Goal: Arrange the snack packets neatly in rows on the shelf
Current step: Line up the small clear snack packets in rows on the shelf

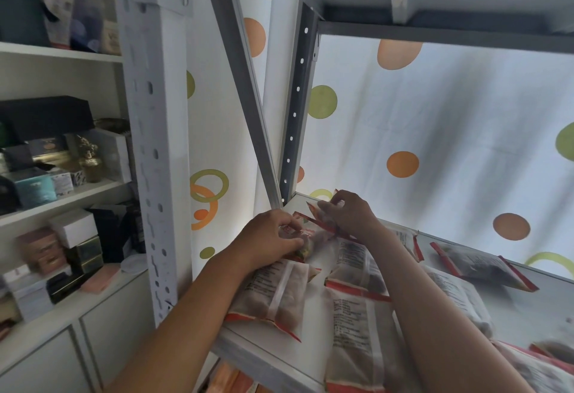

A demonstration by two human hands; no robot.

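Note:
Several clear snack packets with red edges lie back-side up on the white metal shelf (248, 338). One packet (273, 293) lies at the front left corner and another (357, 330) sits beside it. At the shelf's back left corner both hands hold a single packet (313, 234). My left hand (267, 237) pinches its near end. My right hand (351, 212) pinches its far, red-edged end. Another packet (484, 268) lies further right near the back.
A grey perforated upright (295, 106) stands at the back left corner, and the shelf above (435, 29) hangs low overhead. A dotted curtain (435, 128) hangs behind. To the left, a white cabinet (62, 200) holds small boxes and jars.

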